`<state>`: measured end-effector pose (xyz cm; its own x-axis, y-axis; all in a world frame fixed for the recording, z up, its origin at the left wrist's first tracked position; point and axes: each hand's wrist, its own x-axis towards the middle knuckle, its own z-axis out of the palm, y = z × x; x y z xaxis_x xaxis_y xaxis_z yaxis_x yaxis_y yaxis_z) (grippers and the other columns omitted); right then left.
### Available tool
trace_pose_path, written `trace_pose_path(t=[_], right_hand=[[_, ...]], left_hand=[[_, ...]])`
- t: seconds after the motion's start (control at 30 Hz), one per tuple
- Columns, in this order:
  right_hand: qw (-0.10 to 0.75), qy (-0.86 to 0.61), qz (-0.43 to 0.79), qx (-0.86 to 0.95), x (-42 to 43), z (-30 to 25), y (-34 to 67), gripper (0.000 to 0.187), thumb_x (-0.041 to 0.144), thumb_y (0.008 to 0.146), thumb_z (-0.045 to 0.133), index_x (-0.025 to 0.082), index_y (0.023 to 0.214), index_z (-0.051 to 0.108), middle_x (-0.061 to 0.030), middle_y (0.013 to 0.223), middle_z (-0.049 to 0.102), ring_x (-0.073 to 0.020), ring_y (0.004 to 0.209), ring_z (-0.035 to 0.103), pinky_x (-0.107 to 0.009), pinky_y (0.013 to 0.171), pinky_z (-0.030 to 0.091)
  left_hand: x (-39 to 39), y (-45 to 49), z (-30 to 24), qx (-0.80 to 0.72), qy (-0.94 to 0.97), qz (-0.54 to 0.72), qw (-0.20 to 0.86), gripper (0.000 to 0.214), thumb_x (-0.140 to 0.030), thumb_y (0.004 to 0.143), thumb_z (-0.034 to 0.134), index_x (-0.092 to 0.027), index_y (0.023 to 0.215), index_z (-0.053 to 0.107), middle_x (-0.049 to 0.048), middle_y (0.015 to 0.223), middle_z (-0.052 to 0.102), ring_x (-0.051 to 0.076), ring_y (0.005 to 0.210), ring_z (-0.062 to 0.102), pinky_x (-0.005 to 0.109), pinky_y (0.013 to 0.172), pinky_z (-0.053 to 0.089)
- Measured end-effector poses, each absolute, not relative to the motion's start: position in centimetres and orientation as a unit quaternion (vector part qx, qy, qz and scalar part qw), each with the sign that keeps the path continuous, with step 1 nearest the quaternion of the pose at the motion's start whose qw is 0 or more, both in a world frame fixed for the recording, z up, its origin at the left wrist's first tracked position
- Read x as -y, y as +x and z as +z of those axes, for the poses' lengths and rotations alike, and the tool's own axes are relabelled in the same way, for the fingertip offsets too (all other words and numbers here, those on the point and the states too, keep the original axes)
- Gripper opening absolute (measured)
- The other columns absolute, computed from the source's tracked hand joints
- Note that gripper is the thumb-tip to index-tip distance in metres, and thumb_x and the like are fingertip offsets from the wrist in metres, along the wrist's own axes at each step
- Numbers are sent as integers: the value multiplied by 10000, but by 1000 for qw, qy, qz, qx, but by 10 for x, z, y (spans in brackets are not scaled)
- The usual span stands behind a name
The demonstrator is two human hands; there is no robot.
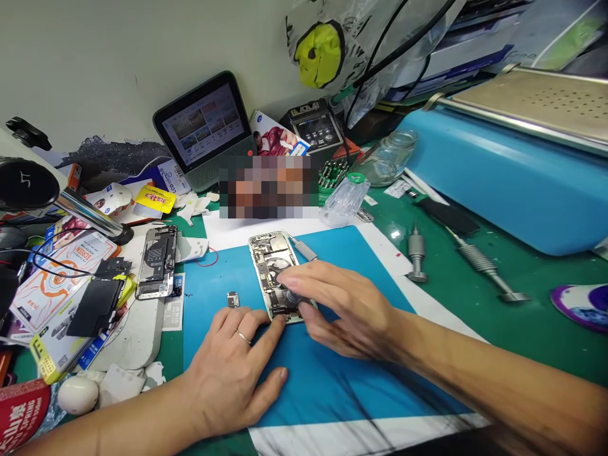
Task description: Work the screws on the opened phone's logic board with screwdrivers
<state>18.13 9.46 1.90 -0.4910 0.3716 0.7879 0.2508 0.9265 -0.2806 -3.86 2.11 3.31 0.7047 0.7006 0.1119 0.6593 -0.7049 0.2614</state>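
Note:
An opened phone body (272,263) with its inner parts bare lies on a blue work mat (332,380). My left hand (232,370) rests flat on the mat with fingers spread, and its fingertips touch the phone's near end. My right hand (339,307) is over the phone's lower half, thumb and fingers pinched on a small dark round tool or part (292,296) that I cannot name. A tiny loose part (232,299) lies on the mat just left of the phone.
A second opened phone (156,261) and a black panel (95,307) lie at the left among boxes and packets. Behind stand a small lit screen (204,126), a glass jar (387,158) and a screwdriver rack (332,172). A blue machine (503,177) and metal tools (417,253) fill the right.

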Motion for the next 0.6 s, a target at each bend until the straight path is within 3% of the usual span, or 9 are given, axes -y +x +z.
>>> trace_pose_path(t=[0.17, 0.33, 0.5, 0.6], right_hand=[[474, -179, 65, 860, -95, 19, 181, 552, 104, 878, 582, 151, 1404, 421, -124, 1081, 711, -210, 983, 703, -345, 803, 643], [479, -181, 79, 855, -95, 20, 181, 608, -14, 825, 517, 136, 1407, 424, -124, 1063, 723, -212, 995, 716, -359, 817, 647], [485, -167, 68, 856, -95, 20, 180, 536, 109, 883, 626, 116, 1385, 439, -132, 1004, 736, -226, 929, 727, -369, 769, 656], [482, -174, 61, 856, -95, 18, 179, 579, 33, 860, 617, 121, 1398, 424, -118, 1002, 734, -209, 927, 725, -348, 792, 649]], left_hand=[[-21, -39, 33, -374, 916, 102, 102, 495, -349, 981, 500, -93, 1404, 486, 164, 1174, 594, 312, 1059, 550, 503, 877, 465], [-20, -39, 32, -373, 917, 108, 95, 496, -348, 975, 506, -95, 1402, 495, 163, 1167, 598, 310, 1057, 560, 496, 870, 473], [-21, -39, 32, -371, 917, 105, 102, 503, -346, 975, 514, -84, 1404, 489, 168, 1183, 589, 318, 1067, 546, 503, 879, 461], [-21, -39, 32, -371, 918, 100, 102, 511, -346, 979, 509, -84, 1417, 475, 170, 1191, 583, 324, 1086, 537, 507, 892, 452]])
